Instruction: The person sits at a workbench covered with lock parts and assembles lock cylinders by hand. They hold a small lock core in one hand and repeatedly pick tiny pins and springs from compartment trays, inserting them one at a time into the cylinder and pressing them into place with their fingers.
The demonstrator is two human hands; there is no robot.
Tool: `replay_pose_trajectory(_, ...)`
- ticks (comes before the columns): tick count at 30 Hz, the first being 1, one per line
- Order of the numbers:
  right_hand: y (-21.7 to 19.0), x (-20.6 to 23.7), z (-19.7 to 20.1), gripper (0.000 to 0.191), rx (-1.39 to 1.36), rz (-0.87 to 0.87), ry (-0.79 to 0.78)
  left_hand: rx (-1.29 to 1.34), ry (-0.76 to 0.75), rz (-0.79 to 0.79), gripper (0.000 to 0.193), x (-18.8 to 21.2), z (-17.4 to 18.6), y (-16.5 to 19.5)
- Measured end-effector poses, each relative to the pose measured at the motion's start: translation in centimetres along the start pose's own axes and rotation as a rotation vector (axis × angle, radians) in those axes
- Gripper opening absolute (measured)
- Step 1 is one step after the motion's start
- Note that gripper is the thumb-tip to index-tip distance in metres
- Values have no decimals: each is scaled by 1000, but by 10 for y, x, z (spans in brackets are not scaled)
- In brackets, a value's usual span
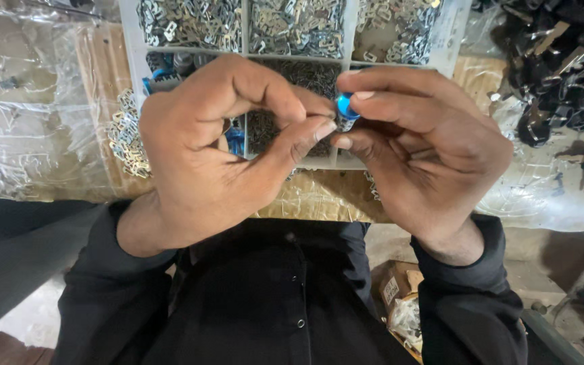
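Left hand (228,135): curling closed, thumb and forefinger pinching together at the tips; whatever is sitting between them is too small to make out.
Right hand (420,145): closing around a small blue round part (343,105), gripping it between forefinger and thumb.
Blue round part: sitting at the fingertips of the right hand, just beside the left thumb tip, hovering above the middle of the compartment tray.
Hands together: meeting fingertip to fingertip, touching or nearly so, over the tray's front row.
Compartment tray (246,40): pale plastic organiser lying on the surface, dividers running between the cells.
Back-row cells: holding heaps of small flat silvery metal stampings (295,27).
Middle front cell: holding a mass of fine dark metal pins (305,74).
Left front cell: showing more blue parts (160,78), partly hidden by the left hand.
Loose stampings (126,138): lying in a pile outside the tray, touching its left wall.
Surface (319,196): wearing crinkled clear plastic sheeting over brown board.
Black parts (562,61): piling up at the far right, well apart from the tray.
Clothing: dark sleeves and a dark buttoned shirt (265,297) filling the lower view.
Cardboard box (400,284): sitting low beneath the surface's edge.
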State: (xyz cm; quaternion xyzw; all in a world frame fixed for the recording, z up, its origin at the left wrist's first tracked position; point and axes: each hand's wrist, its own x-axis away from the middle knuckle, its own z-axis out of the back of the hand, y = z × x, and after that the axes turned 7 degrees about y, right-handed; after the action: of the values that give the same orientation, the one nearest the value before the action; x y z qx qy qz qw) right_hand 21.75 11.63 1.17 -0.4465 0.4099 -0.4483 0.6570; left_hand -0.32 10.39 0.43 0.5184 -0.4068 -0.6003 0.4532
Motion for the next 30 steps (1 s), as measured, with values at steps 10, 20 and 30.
replay_pose_trajectory(10, -1, -2, -1, 25, -2, 7, -6, -57, -12, -32, 20, 1, 0, 1)
replay_pose_trajectory(20, 11, 1, 1, 27, -26, 24, -5, -10, 63, -72, 18, 0, -4, -2)
replay_pose_trajectory(30, 16, 4, 1, 24, -81, 17, -2, 34, 95, -84, 19, 9, -10, -4)
